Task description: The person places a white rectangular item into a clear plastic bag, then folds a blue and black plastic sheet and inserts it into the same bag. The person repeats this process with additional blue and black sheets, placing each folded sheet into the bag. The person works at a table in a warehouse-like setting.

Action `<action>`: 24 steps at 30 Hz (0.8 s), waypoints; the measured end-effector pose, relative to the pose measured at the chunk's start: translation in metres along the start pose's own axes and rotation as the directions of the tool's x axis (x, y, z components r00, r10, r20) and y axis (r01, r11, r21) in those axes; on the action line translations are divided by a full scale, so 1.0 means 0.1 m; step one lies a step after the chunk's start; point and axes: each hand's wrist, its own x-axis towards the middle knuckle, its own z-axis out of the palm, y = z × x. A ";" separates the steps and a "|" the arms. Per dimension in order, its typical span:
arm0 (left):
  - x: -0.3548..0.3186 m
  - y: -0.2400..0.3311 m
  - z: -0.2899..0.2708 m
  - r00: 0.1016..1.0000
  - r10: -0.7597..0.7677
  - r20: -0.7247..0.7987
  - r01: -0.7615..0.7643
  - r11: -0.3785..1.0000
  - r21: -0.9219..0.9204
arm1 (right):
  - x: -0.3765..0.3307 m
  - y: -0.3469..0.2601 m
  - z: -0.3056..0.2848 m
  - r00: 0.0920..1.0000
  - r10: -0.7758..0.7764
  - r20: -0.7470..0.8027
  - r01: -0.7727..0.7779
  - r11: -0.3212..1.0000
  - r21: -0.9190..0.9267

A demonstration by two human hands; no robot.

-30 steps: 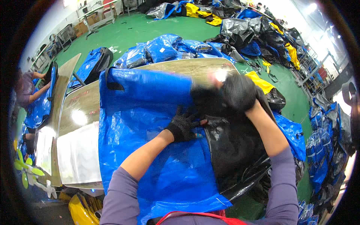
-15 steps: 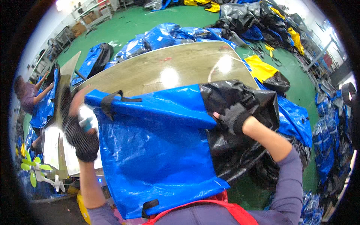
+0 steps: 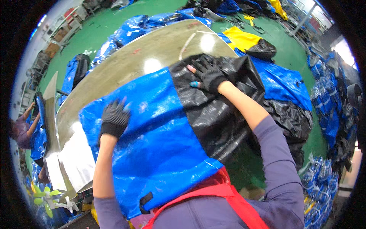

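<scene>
In the head view, the left hand [image 3: 115, 121] and right hand [image 3: 210, 79] lay, fingers spread apart, on a blue-and-black tarpaulin piece [image 3: 152, 152] across the table [image 3: 122, 68]; blue bundles [image 3: 139, 28] and a yellow-and-black bundle [image 3: 241, 38] lay beyond.

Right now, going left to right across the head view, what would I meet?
Purple-clad co-worker, white sheet, gloved left hand, gloved right hand, yellow-and-black bag, piled blue bundles.
</scene>
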 end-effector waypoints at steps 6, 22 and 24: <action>0.78 1.09 0.09 0.960 0.281 -0.015 -0.272 0.914 -0.301 | -1.30 -0.16 -1.23 0.921 -0.390 0.007 0.302 0.725 0.618; 0.22 1.19 0.58 0.794 0.530 -0.296 -0.587 0.545 -0.599 | -0.55 0.13 -0.62 0.905 -0.031 0.423 -0.125 0.934 0.335; -0.62 0.41 0.56 0.717 0.697 -0.034 -0.668 0.672 -0.320 | -0.52 0.21 -0.31 0.880 -0.046 0.472 -0.152 0.915 0.373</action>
